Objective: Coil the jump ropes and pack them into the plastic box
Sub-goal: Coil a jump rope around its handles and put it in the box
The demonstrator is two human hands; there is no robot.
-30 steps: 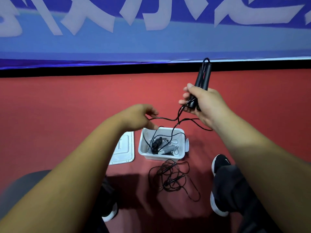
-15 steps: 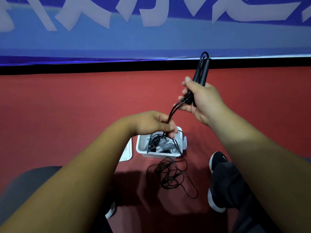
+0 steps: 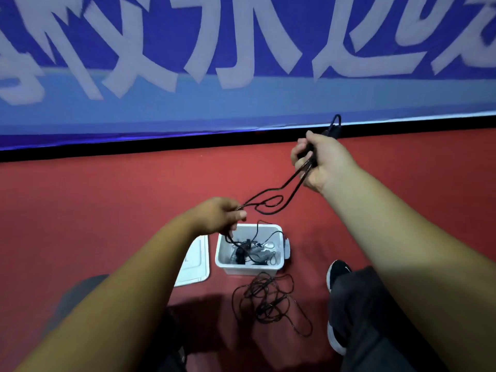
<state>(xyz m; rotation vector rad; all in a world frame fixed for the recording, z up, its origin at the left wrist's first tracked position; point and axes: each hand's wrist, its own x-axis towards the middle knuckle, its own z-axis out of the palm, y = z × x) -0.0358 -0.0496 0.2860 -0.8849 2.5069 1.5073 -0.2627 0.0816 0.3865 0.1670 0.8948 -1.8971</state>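
Jutting in at the near right, a leg in dark trousers [image 3: 375, 318] is ending in a black shoe [image 3: 338, 272] whose toe is pointing toward the far side. Just left of that shoe, a loose jump rope [image 3: 271, 299] is lying in a black tangle on the red floor [image 3: 107, 210], its far loops stopping just short of the plastic box [image 3: 251, 268].

That white box is standing upright and open, and the packed ropes [image 3: 243, 255], black cord with greyish handles, are sitting inside it. Its lid [image 3: 194, 264] is lying flat on the floor, just beside the box on the left.

Above the box's left rim, the left hand [image 3: 217, 216] is pinching a black cord between curled fingers and thumb, and a strand is trailing from that hand down into the box. From the pinch, the held jump rope [image 3: 279, 198] is running up and to the right as a doubled line with a small loop in it, well clear of the floor.

Farther off and higher, the right hand [image 3: 322, 159] is gripping the rope's black handles [image 3: 334, 127] in a closed fist, their blurred tips sticking out past the knuckles toward the wall.

At the far side, a black strip [image 3: 134, 149] is edging the floor, and a blue banner [image 3: 241, 103] with big white characters is hanging above it.
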